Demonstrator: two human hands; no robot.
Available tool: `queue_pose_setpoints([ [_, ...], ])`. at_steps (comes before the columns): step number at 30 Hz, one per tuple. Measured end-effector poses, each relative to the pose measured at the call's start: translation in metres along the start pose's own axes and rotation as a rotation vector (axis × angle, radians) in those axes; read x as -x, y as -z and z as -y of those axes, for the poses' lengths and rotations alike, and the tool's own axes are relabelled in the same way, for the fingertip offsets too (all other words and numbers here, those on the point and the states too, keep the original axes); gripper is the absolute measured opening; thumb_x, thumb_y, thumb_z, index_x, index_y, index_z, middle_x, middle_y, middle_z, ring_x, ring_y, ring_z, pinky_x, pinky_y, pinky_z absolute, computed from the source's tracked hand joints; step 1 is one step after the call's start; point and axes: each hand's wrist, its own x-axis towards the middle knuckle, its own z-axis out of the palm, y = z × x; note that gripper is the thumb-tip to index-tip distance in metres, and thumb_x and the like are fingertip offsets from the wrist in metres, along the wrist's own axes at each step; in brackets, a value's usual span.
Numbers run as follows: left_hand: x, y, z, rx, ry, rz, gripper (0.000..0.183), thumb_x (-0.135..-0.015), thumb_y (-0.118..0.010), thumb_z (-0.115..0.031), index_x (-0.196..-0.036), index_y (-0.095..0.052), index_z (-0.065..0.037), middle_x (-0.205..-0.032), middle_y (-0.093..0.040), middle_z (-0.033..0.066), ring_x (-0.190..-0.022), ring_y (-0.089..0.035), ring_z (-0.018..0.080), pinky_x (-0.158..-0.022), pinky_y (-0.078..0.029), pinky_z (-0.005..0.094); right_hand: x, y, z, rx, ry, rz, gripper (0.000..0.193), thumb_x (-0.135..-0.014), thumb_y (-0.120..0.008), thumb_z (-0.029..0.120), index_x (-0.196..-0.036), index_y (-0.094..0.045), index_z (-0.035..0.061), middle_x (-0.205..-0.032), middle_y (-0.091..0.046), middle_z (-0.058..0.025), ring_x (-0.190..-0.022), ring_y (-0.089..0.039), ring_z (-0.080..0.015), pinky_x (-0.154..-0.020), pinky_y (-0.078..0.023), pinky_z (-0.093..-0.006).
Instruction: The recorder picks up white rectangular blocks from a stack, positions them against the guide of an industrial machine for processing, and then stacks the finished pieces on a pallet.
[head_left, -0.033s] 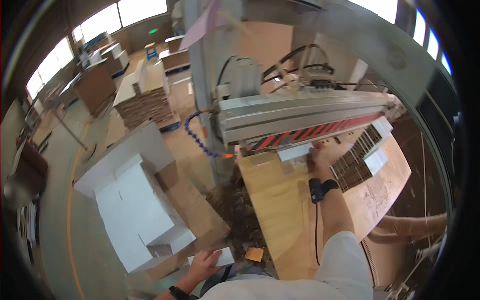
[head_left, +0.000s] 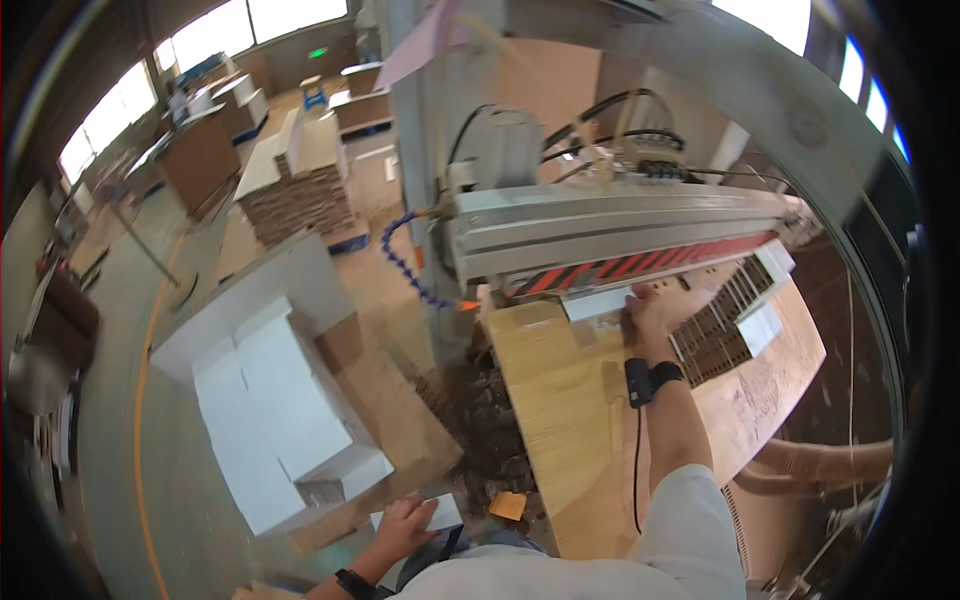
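Slight view shift only: right fingers [head_left: 637, 298] against a white strip [head_left: 596, 304], grip unclear; left fingers [head_left: 420, 512] grasping a white block [head_left: 447, 513].

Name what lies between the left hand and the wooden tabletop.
The head view shows the end of the white piece under the left hand, then an orange piece, before the wooden tabletop.

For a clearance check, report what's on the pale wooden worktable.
A flat white panel at the right hand, and stacked white-faced brown strips. Whatever's beneath them is covered; the grey metal beam hides anything behind.
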Motion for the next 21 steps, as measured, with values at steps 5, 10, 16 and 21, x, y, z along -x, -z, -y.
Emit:
queue_pose_setpoints([
  [5,0.061,-0.018,0.051,-0.088,0.268,0.179,0.067,-0.061,-0.074,-0.030,-0.119,-0.048,-0.011,-0.109,-0.052,0.0140,-0.099,-0.050,0.0308,-0.080,-0.043,0.0409,-0.005,0.009,-0.002,-0.037,-0.097,0.011,0.023,-0.082,-0.057,0.011,-0.104,-0.055,0.0055,-0.083,-0.057,-0.0049,-0.058,-0.053,-0.0124,-0.049,-0.043,-0.0246],
  [10,0.059,-0.051,0.108,-0.212,0.320,0.169,0.070,-0.064,-0.072,-0.024,-0.126,-0.040,-0.011,-0.109,-0.050,0.0165,-0.098,-0.049,0.0330,-0.080,-0.042,0.0407,0.043,0.012,0.010,-0.308,-0.052,-0.256,0.043,-0.085,-0.055,0.014,-0.125,-0.041,0.0094,-0.109,-0.051,-0.0090,-0.066,-0.053,-0.0140,-0.052,-0.043,-0.0238],
  [16,0.030,-0.063,0.171,-0.380,0.316,0.254,0.058,-0.078,-0.056,-0.024,-0.132,-0.036,-0.021,-0.110,-0.047,0.0212,-0.101,-0.047,0.0382,-0.086,-0.037,0.0468,0.155,0.047,0.040,-0.018,-0.133,-0.329,0.036,-0.088,-0.052,0.018,-0.120,-0.043,0.0053,-0.091,-0.049,-0.0040,-0.062,-0.046,-0.0092,-0.045,-0.037,-0.0217],
  [21,0.024,-0.081,0.197,-0.505,0.375,0.118,0.044,-0.084,-0.047,-0.028,-0.127,-0.042,-0.018,-0.109,-0.048,0.0164,-0.103,-0.045,0.0342,-0.087,-0.033,0.0494,0.179,0.049,0.057,-0.159,-0.139,-0.292,0.023,-0.090,-0.051,0.022,-0.107,-0.049,0.0059,-0.072,-0.045,0.0017,-0.045,-0.036,-0.0040,-0.036,-0.028,-0.0189],
])
